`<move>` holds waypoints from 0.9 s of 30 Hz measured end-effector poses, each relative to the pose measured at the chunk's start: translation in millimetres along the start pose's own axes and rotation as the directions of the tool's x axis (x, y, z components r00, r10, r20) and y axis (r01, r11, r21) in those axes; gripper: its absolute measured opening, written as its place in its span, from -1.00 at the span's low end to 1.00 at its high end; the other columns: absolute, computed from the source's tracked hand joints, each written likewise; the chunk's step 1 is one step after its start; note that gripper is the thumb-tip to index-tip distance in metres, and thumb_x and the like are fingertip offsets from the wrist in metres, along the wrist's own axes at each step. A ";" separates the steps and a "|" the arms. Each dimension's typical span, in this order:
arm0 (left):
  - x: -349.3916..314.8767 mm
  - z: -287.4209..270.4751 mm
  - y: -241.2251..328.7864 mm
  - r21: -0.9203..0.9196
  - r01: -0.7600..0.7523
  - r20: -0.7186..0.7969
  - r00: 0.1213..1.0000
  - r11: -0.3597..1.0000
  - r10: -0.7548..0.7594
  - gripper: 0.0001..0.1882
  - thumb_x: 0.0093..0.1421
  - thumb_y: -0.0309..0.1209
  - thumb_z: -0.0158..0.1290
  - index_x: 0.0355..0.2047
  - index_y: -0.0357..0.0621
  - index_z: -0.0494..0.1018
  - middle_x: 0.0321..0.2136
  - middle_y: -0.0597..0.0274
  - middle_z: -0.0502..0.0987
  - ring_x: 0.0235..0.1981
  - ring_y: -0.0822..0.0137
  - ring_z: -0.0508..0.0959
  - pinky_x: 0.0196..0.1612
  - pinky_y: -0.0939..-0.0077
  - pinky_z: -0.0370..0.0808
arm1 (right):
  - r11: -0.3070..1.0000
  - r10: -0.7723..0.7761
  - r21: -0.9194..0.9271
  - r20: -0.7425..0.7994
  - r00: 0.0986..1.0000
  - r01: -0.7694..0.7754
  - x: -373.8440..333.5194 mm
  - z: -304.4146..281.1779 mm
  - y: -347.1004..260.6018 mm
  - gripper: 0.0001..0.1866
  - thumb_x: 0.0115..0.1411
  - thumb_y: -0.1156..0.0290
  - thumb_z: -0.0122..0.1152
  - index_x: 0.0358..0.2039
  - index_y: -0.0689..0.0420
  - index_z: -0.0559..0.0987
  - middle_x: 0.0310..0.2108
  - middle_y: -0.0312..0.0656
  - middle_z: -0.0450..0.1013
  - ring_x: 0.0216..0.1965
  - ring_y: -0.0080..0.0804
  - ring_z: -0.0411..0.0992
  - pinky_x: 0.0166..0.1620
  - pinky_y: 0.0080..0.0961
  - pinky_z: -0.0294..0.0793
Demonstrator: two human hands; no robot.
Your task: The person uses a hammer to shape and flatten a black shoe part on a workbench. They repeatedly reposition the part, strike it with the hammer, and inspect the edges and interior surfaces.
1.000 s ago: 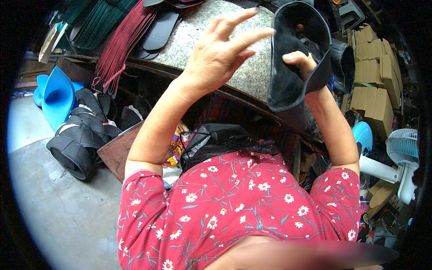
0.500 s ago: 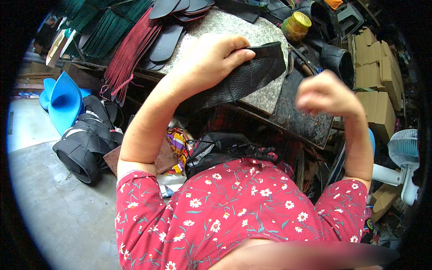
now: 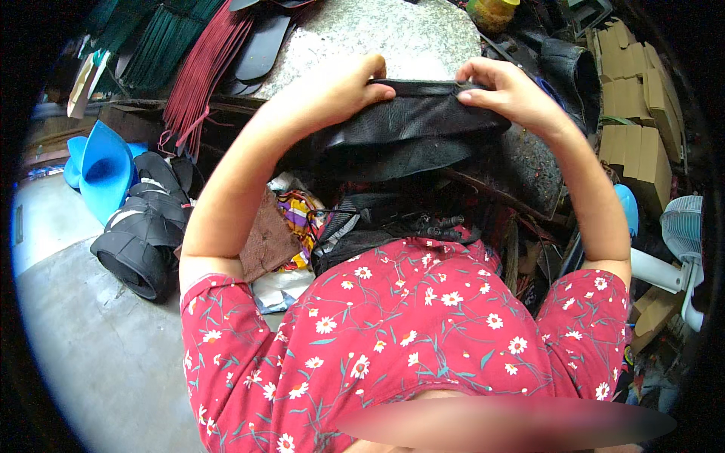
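A dark, grained black leather piece (image 3: 411,140) with a folded upper edge hangs between my two hands, above my lap and in front of the workbench. My left hand (image 3: 353,97) pinches its top edge at the left, thumb on the near side. At the right, my right hand (image 3: 504,94) grips the same edge between thumb and fingers. The lower part of the leather sags in a curve. Just beyond it lies a speckled grey stone slab (image 3: 377,38).
Bundled red strips (image 3: 208,75) and black sole-shaped pieces (image 3: 260,57) lie at the far left. On the left are blue curved sheets (image 3: 109,170) and black footwear-like pieces (image 3: 140,249). Cardboard boxes (image 3: 638,158) and a fan (image 3: 681,230) stand right. A yellow jar (image 3: 492,13) sits far back.
My right hand has come in from the right and taken hold of the leather's top edge. The leather has turned and now stretches level between both hands.
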State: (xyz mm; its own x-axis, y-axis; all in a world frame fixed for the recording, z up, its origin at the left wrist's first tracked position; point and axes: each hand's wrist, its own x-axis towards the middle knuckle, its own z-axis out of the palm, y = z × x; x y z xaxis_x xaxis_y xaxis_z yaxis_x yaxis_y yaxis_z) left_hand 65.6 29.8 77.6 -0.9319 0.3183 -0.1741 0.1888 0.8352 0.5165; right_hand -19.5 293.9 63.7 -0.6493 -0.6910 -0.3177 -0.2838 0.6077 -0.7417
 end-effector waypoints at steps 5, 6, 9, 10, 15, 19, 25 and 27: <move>21.3 37.3 -7.8 0.446 -0.264 -0.262 0.875 0.856 0.406 -0.63 0.12 -0.44 0.11 -0.03 -0.14 0.39 -0.10 0.03 0.43 -0.08 -0.05 0.51 -0.05 0.16 0.48 | 0.607 -0.689 -0.750 -0.331 0.645 0.263 -4.1 35.1 15.1 -0.67 -0.01 0.41 0.36 -0.18 0.08 0.58 -0.19 -0.16 0.51 -0.13 -0.13 0.47 -0.01 -0.28 0.48; 22.4 38.8 -8.6 0.487 -0.338 -0.307 0.797 0.805 0.520 -0.61 0.09 -0.49 0.10 -0.03 -0.14 0.39 -0.08 0.05 0.41 -0.06 -0.04 0.50 -0.04 0.16 0.48 | 0.571 -0.715 -0.756 -0.267 0.646 0.320 -10.5 38.4 16.3 -0.67 -0.01 0.41 0.36 -0.17 0.09 0.58 -0.17 -0.16 0.51 -0.11 -0.15 0.48 -0.01 -0.29 0.48; 25.1 40.2 -7.9 0.374 -0.521 -0.130 0.790 0.767 0.600 -0.59 0.03 -0.56 0.07 -0.04 -0.15 0.41 -0.11 0.04 0.44 -0.09 -0.05 0.52 -0.05 0.15 0.49 | 0.559 -0.682 -0.727 -0.128 0.720 0.400 -24.9 54.1 16.9 -0.63 0.01 0.41 0.34 -0.12 0.14 0.58 -0.08 -0.13 0.51 -0.01 -0.18 0.49 0.08 -0.35 0.48; 27.4 40.8 -6.7 0.337 -0.480 -0.137 0.826 0.810 0.547 -0.61 0.04 -0.55 0.07 -0.06 -0.15 0.42 -0.14 0.03 0.46 -0.12 -0.06 0.53 -0.07 0.16 0.50 | 0.596 -0.666 -0.704 -0.166 0.727 0.386 -27.6 56.8 17.1 -0.60 0.00 0.45 0.33 -0.08 0.17 0.57 -0.03 -0.10 0.49 0.03 -0.14 0.46 0.12 -0.32 0.46; 51.3 54.1 2.0 0.282 -0.334 -0.218 0.891 0.900 0.399 -0.78 0.08 -0.45 0.11 -0.22 -0.14 0.49 -0.31 0.03 0.52 -0.24 -0.05 0.57 -0.17 0.18 0.54 | 0.600 -0.669 -0.698 -0.171 0.723 0.390 -26.4 63.3 21.3 -0.59 0.00 0.48 0.32 -0.07 0.18 0.57 0.00 -0.08 0.48 0.05 -0.12 0.46 0.11 -0.33 0.47; 54.7 64.9 4.6 0.421 -0.292 -0.274 0.862 0.859 0.427 -0.86 0.10 -0.38 0.13 -0.33 -0.11 0.50 -0.37 0.12 0.53 -0.28 0.00 0.59 -0.21 0.20 0.55 | 0.588 -0.695 -0.709 -0.196 0.692 0.389 -24.5 62.0 23.4 -0.64 0.01 0.42 0.31 -0.13 0.15 0.58 -0.05 -0.11 0.50 -0.02 -0.18 0.49 0.02 -0.39 0.53; 54.8 72.6 1.3 0.342 -0.228 -0.422 0.830 0.911 0.366 -0.89 0.12 -0.36 0.12 -0.38 -0.12 0.51 -0.42 0.10 0.53 -0.37 0.00 0.60 -0.28 0.20 0.54 | 0.552 -0.726 -0.729 -0.180 0.664 0.406 -23.1 60.4 20.5 -0.64 0.00 0.43 0.31 -0.13 0.14 0.57 -0.04 -0.11 0.49 -0.04 -0.18 0.50 0.01 -0.38 0.53; 57.9 71.6 -1.1 0.248 -0.230 -0.487 0.810 0.941 0.326 -0.89 0.12 -0.37 0.11 -0.38 -0.13 0.50 -0.43 0.08 0.53 -0.38 0.01 0.60 -0.29 0.19 0.54 | 0.555 -0.719 -0.725 -0.172 0.673 0.408 -22.8 60.4 19.6 -0.64 0.00 0.43 0.32 -0.13 0.14 0.57 -0.03 -0.11 0.48 -0.03 -0.18 0.49 0.01 -0.38 0.53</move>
State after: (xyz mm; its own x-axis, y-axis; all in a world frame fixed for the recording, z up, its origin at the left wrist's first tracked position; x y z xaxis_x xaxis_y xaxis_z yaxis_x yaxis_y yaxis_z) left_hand 33.7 79.4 7.0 -0.8443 0.3115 0.4360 0.4686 0.8240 0.3186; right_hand 32.3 297.9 20.8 -0.3540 -0.8350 0.4212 -0.9340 0.3393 -0.1123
